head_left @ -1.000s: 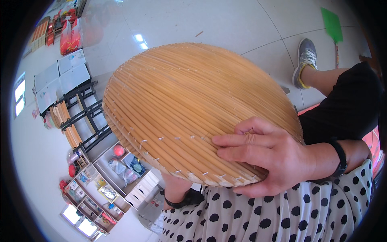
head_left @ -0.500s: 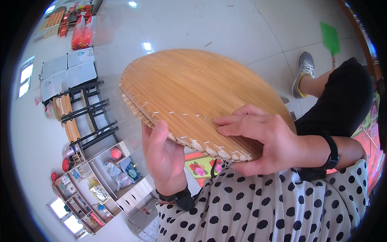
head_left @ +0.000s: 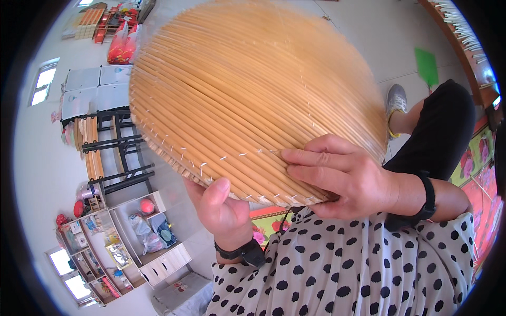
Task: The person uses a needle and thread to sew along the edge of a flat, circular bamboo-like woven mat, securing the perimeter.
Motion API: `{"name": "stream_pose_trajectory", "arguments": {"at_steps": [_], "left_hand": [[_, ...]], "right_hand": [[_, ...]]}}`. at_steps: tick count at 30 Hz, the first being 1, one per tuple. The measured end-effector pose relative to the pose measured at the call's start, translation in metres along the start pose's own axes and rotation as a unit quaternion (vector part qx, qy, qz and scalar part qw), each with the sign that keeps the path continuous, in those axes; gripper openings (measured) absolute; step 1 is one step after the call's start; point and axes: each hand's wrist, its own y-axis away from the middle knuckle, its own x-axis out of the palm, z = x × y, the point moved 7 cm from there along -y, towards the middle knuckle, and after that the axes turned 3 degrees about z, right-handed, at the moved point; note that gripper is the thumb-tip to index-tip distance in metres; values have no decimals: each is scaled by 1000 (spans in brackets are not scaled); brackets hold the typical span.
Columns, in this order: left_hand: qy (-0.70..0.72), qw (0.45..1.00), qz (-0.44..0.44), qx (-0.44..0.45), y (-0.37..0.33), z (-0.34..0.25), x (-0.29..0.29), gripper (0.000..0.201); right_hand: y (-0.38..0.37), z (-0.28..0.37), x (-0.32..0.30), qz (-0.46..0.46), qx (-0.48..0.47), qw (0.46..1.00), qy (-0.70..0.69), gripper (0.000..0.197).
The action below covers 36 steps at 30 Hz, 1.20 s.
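Note:
A round stalk mat (head_left: pixel 226 100), made of straight tan stalks side by side, fills the upper middle of the view, tilted up. White thread stitches run in a line near its rim, and its layered edge shows on the near left side. My left hand (head_left: pixel 224 208) grips the near left edge, thumb on top, with the other fingers mostly hidden beneath. At the near right edge my right hand (head_left: pixel 345 174) is closed on the rim, fingers bent over the upper face and thumb at the edge. Whether a needle or thread sits at its fingertips I cannot tell.
Beyond my legs, a green fly swatter (head_left: pixel 426 66) lies on the tiled floor. A wooden frame with white pegs (head_left: pixel 464 31) stands at the far right. Left are a shelf unit (head_left: pixel 134 226), folded black-legged furniture (head_left: pixel 118 150) and white cabinets (head_left: pixel 81 92).
The mat has risen and tipped, so more of its upper face shows, its far part smeared by motion. Both hands keep their hold; my left hand has shifted slightly right along with it.

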Motion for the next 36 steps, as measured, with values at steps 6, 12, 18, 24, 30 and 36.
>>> {"name": "stream_pose_trajectory", "arguments": {"at_steps": [6,12,18,24,30,36], "left_hand": [[4,999,-4,52,2,-9,-8,88],[25,997,-29,71,1,-6,-13,92],[33,996,-29,83,4,-13,-13,92],[51,994,-7,92,8,-13,-17,92],[170,976,92,96,8,-9,-16,95],[152,978,114,86,7,-5,-13,95]], "right_hand": [[-9,24,-7,-36,-97,982,156,38],[-11,36,-9,-68,-150,955,246,26],[-16,44,-12,-70,-173,940,285,23],[-18,48,-12,-63,-181,933,304,20],[-15,46,-7,-55,-196,930,307,21],[-13,46,-6,-52,-193,929,310,20]]}}
